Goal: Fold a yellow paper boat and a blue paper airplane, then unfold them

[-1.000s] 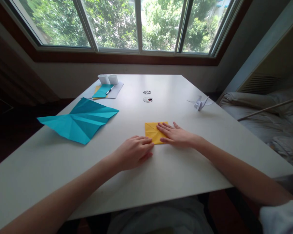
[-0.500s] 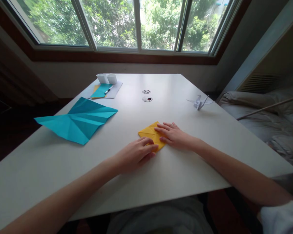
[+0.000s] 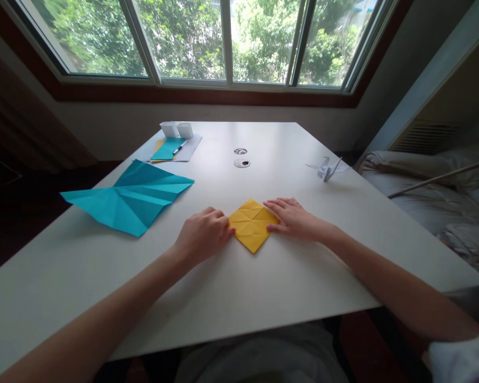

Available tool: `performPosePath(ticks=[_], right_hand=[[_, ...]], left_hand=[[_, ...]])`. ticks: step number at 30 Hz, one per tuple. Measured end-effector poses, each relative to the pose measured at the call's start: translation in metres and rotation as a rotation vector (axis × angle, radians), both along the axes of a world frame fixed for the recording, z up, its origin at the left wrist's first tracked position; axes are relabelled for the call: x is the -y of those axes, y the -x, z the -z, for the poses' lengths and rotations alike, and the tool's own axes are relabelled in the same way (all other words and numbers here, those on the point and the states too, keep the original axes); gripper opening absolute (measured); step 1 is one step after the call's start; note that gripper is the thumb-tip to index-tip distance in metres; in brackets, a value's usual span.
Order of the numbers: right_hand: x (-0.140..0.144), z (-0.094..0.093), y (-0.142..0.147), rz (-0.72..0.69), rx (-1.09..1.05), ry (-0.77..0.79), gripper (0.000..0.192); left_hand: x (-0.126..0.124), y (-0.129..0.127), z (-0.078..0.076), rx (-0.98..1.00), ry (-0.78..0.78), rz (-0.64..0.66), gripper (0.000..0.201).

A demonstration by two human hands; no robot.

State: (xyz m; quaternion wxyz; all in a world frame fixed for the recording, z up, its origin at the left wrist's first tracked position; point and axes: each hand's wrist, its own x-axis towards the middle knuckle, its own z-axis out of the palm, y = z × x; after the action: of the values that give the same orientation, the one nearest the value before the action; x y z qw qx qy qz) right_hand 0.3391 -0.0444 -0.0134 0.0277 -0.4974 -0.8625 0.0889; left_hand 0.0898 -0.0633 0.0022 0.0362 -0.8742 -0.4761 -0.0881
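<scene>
A yellow folded paper [image 3: 252, 225] lies diamond-shaped on the white table [image 3: 303, 287] in front of me, with crease lines across its face. At its left corner my left hand [image 3: 206, 233] has its fingers curled, and the thumb and fingers pinch that corner. My right hand [image 3: 296, 219] rests on the right side of the paper with fingers stretched out and the thumb lower, both touching the edge. Left of my hands sits a large creased blue paper [image 3: 130, 197], its folds raised off the table.
A white paper crane [image 3: 325, 170] stands at the right. At the back left are a pen [image 3: 179, 147], blue paper sheets [image 3: 165, 149] and small white boxes [image 3: 184, 130]. Two round table fittings [image 3: 241, 163] lie in the middle, toward the window.
My left hand has moved from on top of the paper out to its left corner and closed there. The right hand has slid slightly right, uncovering more of the yellow paper.
</scene>
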Motion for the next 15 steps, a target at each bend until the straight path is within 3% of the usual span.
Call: performPosePath(ticks=[8, 15], right_hand=[[-0.003, -0.002, -0.004, -0.005, -0.110, -0.033, 0.055], [-0.006, 0.000, -0.005, 0.011, -0.243, -0.036, 0.047]], left_hand=[[-0.009, 0.006, 0.009, 0.112, 0.082, -0.054, 0.025], [-0.024, 0.015, 0.020, 0.228, 0.166, -0.045, 0.041]])
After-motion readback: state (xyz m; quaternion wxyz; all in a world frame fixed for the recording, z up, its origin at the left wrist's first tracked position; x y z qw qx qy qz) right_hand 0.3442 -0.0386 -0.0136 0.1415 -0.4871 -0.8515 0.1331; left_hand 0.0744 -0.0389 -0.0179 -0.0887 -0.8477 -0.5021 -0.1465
